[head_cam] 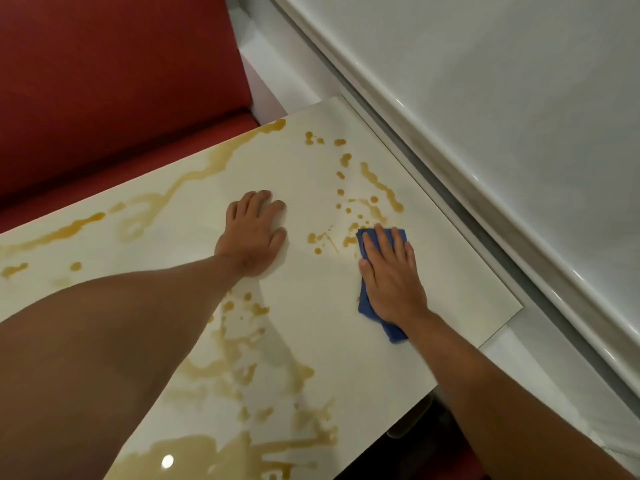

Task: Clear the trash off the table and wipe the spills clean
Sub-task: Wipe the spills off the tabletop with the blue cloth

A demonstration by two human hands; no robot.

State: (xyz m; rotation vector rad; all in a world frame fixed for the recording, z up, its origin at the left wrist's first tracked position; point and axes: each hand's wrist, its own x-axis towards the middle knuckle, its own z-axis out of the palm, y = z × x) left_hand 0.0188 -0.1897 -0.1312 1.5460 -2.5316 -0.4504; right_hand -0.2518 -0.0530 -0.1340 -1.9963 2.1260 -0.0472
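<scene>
A glossy white table [346, 341] is streaked and spotted with amber-brown spills [381, 187]. My right hand [389, 275] presses flat, fingers straight, on a folded blue cloth [367, 306] near the table's right side, at the edge of a cluster of drops. Most of the cloth is hidden under the palm. My left hand [254, 233] rests flat on the tabletop to the left of the cloth, fingers spread, holding nothing. A large puddle [207, 452] lies at the near edge, and long streaks [207, 168] run along the far edge.
A red upholstered bench seat [104, 98] runs behind the table's far edge. A white wall panel with a rounded ledge [485, 185] borders the table's right side. A dark gap [415, 445] shows below the table's near right corner.
</scene>
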